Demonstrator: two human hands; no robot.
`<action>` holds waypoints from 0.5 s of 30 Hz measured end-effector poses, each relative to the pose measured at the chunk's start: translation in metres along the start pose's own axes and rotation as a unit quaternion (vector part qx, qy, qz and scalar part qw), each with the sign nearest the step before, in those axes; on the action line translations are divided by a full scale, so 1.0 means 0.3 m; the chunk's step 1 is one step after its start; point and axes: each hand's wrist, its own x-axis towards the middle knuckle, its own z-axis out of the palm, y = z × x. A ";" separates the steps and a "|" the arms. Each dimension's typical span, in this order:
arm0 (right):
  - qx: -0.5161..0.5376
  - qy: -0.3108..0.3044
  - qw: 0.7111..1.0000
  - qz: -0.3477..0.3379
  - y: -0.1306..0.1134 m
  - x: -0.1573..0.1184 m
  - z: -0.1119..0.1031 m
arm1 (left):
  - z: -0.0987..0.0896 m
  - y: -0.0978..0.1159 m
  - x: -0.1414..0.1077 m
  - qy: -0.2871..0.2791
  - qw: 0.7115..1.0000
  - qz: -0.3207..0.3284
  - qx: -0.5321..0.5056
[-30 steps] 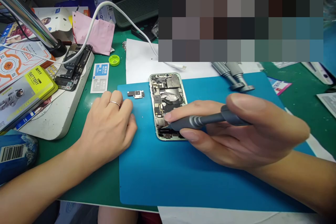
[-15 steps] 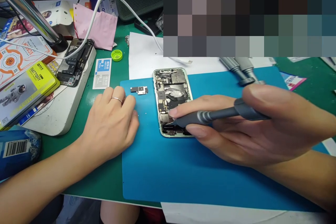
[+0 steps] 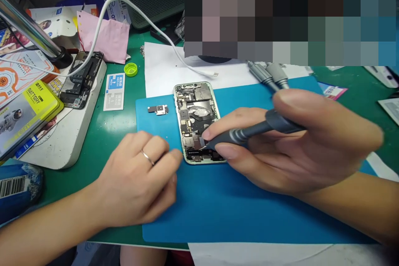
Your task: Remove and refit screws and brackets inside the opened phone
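In my right hand (image 3: pixel 299 145) is a dark grey screwdriver (image 3: pixel 249 132), held between the fingers and thumb. Its thin metal tip points into the lower part of an opened phone (image 3: pixel 199 122), whose inner boards and metal plates are bare. The phone lies on a blue mat (image 3: pixel 237 216), and my right fingers hide part of its right edge. My left hand (image 3: pixel 140 178), with a ring on one finger, is curled closed near the phone's lower left corner. Its fingertips are hidden. Above it on the mat lies a small black and silver phone part (image 3: pixel 158 109).
At left, another opened phone (image 3: pixel 82 79) rests on a white box (image 3: pixel 85 133) beside a yellow battery box (image 3: pixel 34 112). A green cap (image 3: pixel 130 69) is near a white cable (image 3: pixel 149 12). Grey tool handles (image 3: pixel 264 75) lie behind the phone. A blurred block covers the upper right.
My left hand has moved right and down, closer to the phone. The view has shifted slightly. My right hand keeps the screwdriver tip at the phone's lower part.
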 end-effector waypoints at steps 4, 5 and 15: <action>0.013 0.024 0.998 -0.062 -0.004 0.022 0.008 | 0.016 0.005 -0.011 -0.017 0.999 0.023 -0.015; 0.010 0.020 0.998 -0.057 -0.002 0.023 0.008 | 0.020 0.004 -0.010 -0.020 1.000 0.017 -0.009; 0.029 -0.011 0.999 -0.035 0.014 0.011 0.015 | 0.032 0.002 -0.004 -0.020 1.000 0.014 -0.006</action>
